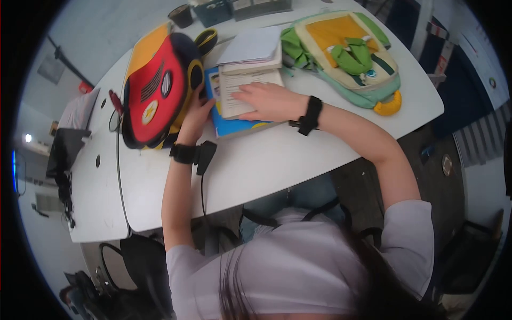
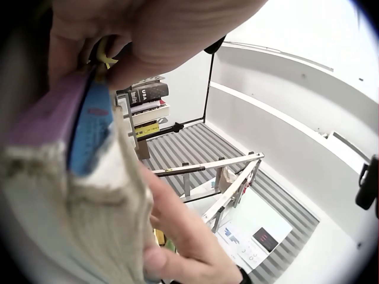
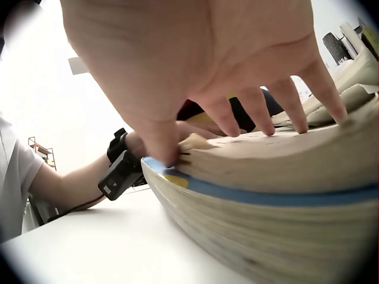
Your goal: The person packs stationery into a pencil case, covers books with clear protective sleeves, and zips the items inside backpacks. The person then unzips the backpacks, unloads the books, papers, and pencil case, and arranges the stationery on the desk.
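On the white table lies an open book (image 1: 234,93), its printed pages up, on top of a blue book (image 1: 229,127). My right hand (image 1: 274,101) rests on the pages with fingers spread; the right wrist view has its fingertips pressing the paper and the thumb at the page edge (image 3: 284,163). At the stack's left edge, beside a red-and-black bag (image 1: 157,93), is my left hand (image 1: 194,117). The left wrist view shows its thumb and curled fingers around blue and purple covers (image 2: 92,127); some fingertips are hidden.
Loose white papers (image 1: 249,45) lie at the open book's far side. A cream-and-green backpack (image 1: 341,53) stands to the right, with a dark cup (image 1: 181,17) and bins (image 1: 213,12) at the back. An orange folder (image 1: 144,48) is behind the red bag.
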Motion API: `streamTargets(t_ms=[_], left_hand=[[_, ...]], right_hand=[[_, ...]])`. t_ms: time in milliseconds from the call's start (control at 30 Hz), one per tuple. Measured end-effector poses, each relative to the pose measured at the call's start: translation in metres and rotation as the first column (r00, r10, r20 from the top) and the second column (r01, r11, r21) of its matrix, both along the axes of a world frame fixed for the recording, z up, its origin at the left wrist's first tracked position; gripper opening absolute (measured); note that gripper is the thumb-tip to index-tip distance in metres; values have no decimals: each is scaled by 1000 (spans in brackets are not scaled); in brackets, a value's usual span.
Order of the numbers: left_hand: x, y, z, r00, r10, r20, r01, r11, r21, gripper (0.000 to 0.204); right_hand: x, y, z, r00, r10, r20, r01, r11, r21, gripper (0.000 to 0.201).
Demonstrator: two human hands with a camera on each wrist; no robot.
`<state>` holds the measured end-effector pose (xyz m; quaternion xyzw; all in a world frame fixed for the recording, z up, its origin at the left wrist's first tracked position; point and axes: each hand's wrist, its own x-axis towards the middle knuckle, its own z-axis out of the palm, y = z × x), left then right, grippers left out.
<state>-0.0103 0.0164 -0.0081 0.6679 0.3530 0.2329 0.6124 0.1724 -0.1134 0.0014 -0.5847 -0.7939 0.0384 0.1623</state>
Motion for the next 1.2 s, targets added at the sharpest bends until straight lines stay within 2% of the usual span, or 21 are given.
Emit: streamTargets(t_ms=[167, 233, 300, 367, 433, 467, 500, 533, 600, 633, 700, 733, 800, 833, 900, 933, 1000, 1033, 1100, 1133, 1200], left_hand=[[-11, 5, -6, 981, -142, -129, 149, 988, 39, 61], [-15, -4, 8, 912, -224, -342, 287, 947, 144, 57], [-12, -25, 26, 879, -162, -448, 261, 951, 167, 52], [-15, -21, 13, 935, -159, -317, 327, 730, 600, 49], [-7, -41, 41, 934, -217, -285, 348, 735, 582, 46], [2, -53, 56, 929, -273, -252, 370, 733, 571, 43], [11, -61, 64, 929, -276, -248, 370, 736, 567, 43], [22, -67, 70, 912, -316, -262, 410, 679, 609, 40], [49, -73, 70, 882, -403, -245, 450, 563, 693, 35], [65, -78, 70, 881, -408, -240, 450, 565, 692, 35], [98, -93, 74, 814, -476, -334, 572, 552, 607, 33], [114, -98, 71, 812, -482, -329, 572, 548, 610, 33], [148, -108, 60, 745, -604, -282, 591, 403, 699, 33], [163, -115, 59, 742, -612, -273, 588, 399, 704, 33], [185, -128, 56, 686, -640, -347, 671, 371, 642, 33], [195, -132, 51, 684, -643, -345, 671, 369, 643, 33], [211, -138, 33, 670, -659, -342, 682, 364, 635, 33], [215, -139, 23, 667, -662, -342, 683, 360, 635, 33], [218, -142, 4, 709, -598, -374, 587, 205, 783, 32], [218, -142, -1, 703, -641, -308, 566, 242, 788, 26], [214, -149, 5, 705, -623, -338, 588, 248, 770, 21]], right_hand=[[-4, 20, 7, 986, -87, 139, 99, 992, -81, 49], [3, 16, 11, 983, -78, 168, 94, 991, -92, 46], [28, 10, 19, 988, 2, -156, -32, 980, -194, 44], [60, -9, 31, 934, -74, -350, 49, 996, -80, 39], [94, -36, 46, 834, -296, -465, 325, 945, -18, 34], [112, -52, 44, 706, -435, -559, 530, 848, 8, 30], [143, -63, 37, 646, -528, -552, 677, 729, 95, 33], [162, -82, 44, 585, -723, -368, 808, 555, 195, 35], [226, -110, 18, 357, -899, -253, 878, 230, 420, 37], [251, -126, 4, 354, -902, -247, 877, 228, 423, 37], [282, -151, -12, 197, -959, -205, 978, 177, 109, 34], [282, -156, -10, 191, -960, -204, 979, 170, 115, 34], [274, -170, -5, 252, -933, -256, 959, 276, -65, 41], [270, -174, -6, 286, -925, -251, 954, 298, -13, 40], [273, -179, -13, 367, -878, -307, 906, 412, -95, 38], [261, -180, -5, 364, -880, -305, 908, 408, -93, 38], [225, -186, 20, 239, -844, -481, 805, 449, -388, 36], [225, -188, 22, 235, -845, -481, 807, 445, -387, 36], [225, -192, 22, 154, -776, -611, 779, 476, -408, 35], [234, -192, 13, 148, -775, -615, 780, 473, -409, 35], [264, -189, -12, 225, -548, -806, 847, 519, -116, 33]])
